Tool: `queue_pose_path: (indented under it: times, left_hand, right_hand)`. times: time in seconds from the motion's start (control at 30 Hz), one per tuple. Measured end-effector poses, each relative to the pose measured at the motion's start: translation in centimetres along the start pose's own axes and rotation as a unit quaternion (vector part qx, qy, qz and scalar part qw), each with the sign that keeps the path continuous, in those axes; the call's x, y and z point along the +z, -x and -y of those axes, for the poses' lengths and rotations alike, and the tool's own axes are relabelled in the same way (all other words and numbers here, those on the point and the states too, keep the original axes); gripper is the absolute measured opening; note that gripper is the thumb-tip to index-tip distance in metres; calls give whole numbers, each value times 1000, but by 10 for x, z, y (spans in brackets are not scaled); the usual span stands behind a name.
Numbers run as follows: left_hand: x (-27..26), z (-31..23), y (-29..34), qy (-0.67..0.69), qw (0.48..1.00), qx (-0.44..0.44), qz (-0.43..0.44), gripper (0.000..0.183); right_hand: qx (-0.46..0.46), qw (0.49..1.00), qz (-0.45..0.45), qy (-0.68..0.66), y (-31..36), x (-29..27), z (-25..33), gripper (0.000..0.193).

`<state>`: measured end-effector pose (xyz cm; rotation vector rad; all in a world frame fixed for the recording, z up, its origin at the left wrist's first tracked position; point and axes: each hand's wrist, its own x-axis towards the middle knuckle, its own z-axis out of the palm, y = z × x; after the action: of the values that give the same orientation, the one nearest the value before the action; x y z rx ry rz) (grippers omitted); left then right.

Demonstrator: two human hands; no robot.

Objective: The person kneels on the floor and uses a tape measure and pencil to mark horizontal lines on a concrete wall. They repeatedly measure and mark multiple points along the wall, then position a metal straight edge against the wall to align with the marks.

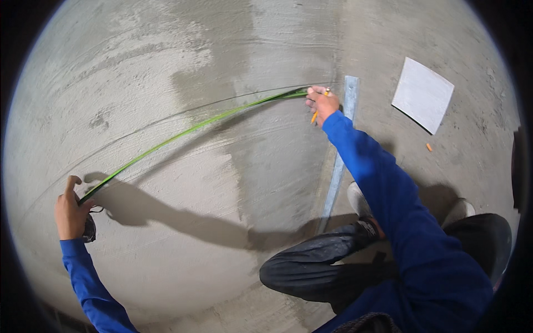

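Green tape measure [191, 129], stretched L to R along grey wall [183, 277]: L hand [71, 213] (near L) curled round its black case [89, 228]; R hand [323, 103] (far R) pinching tape's far end, w/ yellow pencil [314, 117] in same grip; metal strip [351, 90] partly behind R sleeve [377, 166], white tile [423, 95] farther R

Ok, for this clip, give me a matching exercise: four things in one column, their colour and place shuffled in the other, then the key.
1. measuring tape
2. flat panel
3. pencil
4. long strip

A. yellow-orange, held in the right grip
B. grey, partly covered by the right sleeve
C. green, running between left grip and right grip
D. white, lying near a small orange piece

Pairs: 1-C, 2-D, 3-A, 4-B
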<state>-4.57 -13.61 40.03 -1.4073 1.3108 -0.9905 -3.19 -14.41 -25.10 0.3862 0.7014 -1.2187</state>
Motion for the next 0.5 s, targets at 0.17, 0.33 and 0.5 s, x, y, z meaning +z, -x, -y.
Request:
queue_pose_path:
  times: [0.17,0.33,0.5]
  left_hand:
    - [22,33,25,-206,914,235,-259,40]
    - [28,53,42,-183,921,111,-324,40]
    - [38,42,40,-66,934,63,-345,48]
  right_hand:
    - [-2,1000,9,1,-3,0,-2,27]
    - [-9,1000,2,-6,-4,-1,-5,25]
    - [-12,1000,11,3,-4,-1,-2,28]
